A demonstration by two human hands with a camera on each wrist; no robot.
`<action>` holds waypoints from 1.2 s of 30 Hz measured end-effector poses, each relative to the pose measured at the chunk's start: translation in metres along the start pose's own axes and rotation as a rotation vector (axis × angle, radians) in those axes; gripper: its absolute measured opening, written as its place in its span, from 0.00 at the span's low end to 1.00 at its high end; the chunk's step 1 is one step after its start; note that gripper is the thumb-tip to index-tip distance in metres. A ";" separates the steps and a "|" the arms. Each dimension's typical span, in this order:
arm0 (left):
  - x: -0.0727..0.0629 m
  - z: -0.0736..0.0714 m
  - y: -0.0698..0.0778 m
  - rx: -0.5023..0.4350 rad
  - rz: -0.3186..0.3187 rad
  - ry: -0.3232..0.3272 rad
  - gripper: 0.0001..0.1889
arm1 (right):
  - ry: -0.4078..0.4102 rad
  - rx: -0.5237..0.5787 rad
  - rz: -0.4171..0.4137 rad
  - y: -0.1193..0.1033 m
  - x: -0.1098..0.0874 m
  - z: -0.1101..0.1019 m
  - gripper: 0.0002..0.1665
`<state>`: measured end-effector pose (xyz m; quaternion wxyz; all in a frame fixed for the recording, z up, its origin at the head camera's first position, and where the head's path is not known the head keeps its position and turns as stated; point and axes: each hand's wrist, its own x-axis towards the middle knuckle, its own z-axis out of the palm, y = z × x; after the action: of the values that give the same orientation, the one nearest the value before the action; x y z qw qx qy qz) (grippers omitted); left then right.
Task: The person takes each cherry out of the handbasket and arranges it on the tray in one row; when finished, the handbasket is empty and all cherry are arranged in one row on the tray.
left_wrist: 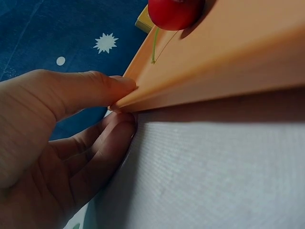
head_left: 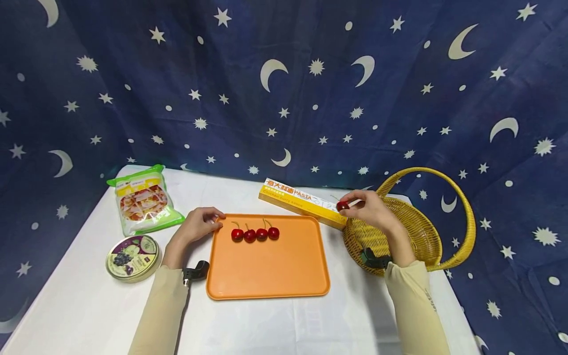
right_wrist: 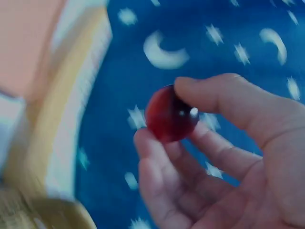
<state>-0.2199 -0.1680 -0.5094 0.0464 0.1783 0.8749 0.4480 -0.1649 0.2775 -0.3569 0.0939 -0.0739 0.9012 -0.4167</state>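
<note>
My right hand (head_left: 372,211) pinches a dark red cherry (head_left: 342,206) between thumb and fingertips, over the end of the pasta box beside the basket. In the right wrist view the held cherry (right_wrist: 170,114) shows glossy and round. At the far left corner of the orange tray (head_left: 270,271), my left hand (head_left: 198,227) grips the rim. Its thumb (left_wrist: 107,88) lies on top and its fingers are under the edge, as the left wrist view shows. Several cherries with green stems (head_left: 250,236) form a row along the tray's far side.
A yellow wicker basket (head_left: 414,222) with a tall handle stands on the right. The pasta box (head_left: 301,201) lies behind the tray. To the left are a green-edged food bag (head_left: 144,199) and a round tin (head_left: 133,257). A starry blue cloth (head_left: 248,143) hangs behind the white table.
</note>
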 end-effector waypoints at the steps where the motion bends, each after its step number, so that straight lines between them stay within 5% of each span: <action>1: 0.000 0.000 0.000 -0.003 0.004 0.004 0.10 | -0.002 0.015 -0.016 -0.003 0.004 0.010 0.18; 8: 0.001 0.000 -0.001 -0.020 0.009 0.018 0.10 | -0.064 -0.050 -0.095 -0.001 0.037 0.090 0.16; 15: -0.001 0.002 -0.002 -0.027 -0.019 -0.002 0.11 | -0.061 -0.183 -0.013 0.003 0.052 0.137 0.21; 20: -0.001 0.001 -0.001 -0.028 -0.011 -0.013 0.11 | -0.007 -0.290 0.019 0.006 0.051 0.149 0.26; 36: 0.001 -0.001 -0.001 -0.032 -0.026 -0.024 0.11 | -0.036 -0.161 0.065 0.003 0.050 0.143 0.27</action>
<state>-0.2210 -0.1692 -0.5098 0.0656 0.1718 0.8691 0.4592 -0.1809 0.1634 -0.4556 0.1172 -0.0591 0.9319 -0.3382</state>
